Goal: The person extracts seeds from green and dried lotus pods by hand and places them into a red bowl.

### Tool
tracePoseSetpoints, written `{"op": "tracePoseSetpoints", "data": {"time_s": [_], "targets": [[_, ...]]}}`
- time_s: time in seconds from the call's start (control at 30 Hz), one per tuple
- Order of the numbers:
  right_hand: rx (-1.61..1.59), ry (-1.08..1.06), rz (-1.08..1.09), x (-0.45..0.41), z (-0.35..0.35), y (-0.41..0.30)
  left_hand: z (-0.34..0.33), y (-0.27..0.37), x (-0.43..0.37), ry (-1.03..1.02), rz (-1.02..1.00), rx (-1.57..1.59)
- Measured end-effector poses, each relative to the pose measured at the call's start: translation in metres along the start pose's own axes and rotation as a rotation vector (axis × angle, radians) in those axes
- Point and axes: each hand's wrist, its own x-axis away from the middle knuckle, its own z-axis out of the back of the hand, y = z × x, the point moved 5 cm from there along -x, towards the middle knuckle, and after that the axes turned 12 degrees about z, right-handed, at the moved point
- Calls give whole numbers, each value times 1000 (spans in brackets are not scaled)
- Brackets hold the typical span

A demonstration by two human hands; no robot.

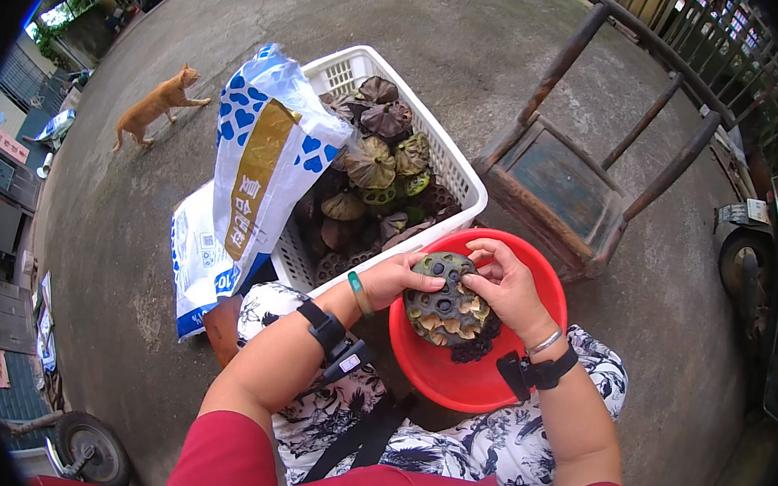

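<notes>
Between my hands is a large dried lotus seed pod (449,308), its pitted face turned up. Dark seeds sit in several upper holes, while torn, pale edges ring the lower ones. My left hand (396,280) grips the pod's left side, thumb on its face. On the upper right, my right hand (507,289) has its thumb and bent fingers at a seed hole; its fingertips are partly hidden. Below the pod, a red plastic basin (412,365) rests at my lap with a heap of dark lotus seeds (474,346) inside.
A white plastic crate (442,132) full of lotus pods (372,160) stands ahead, a printed woven sack (255,174) draped over its left side. An old wooden chair (563,182) is at the right. An orange cat (156,105) is on the concrete, left. A motorbike (776,238) stands far right.
</notes>
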Motion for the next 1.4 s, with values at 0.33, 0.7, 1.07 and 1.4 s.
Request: {"op": "tracePoseSetpoints", "data": {"time_s": [0.33,0.7,1.07,1.4], "targets": [[837,-38,541,0,-2,-33,3,-6,-9,32,9,42],[925,-90,527,2,-4,-33,1,-3,-6,53,38,20],[545,167,330,4,11,-2,3,0,-9,178,-3,-146],[-175,307,-32,1,28,-1,21,-2,-12,329,-122,-75]]}}
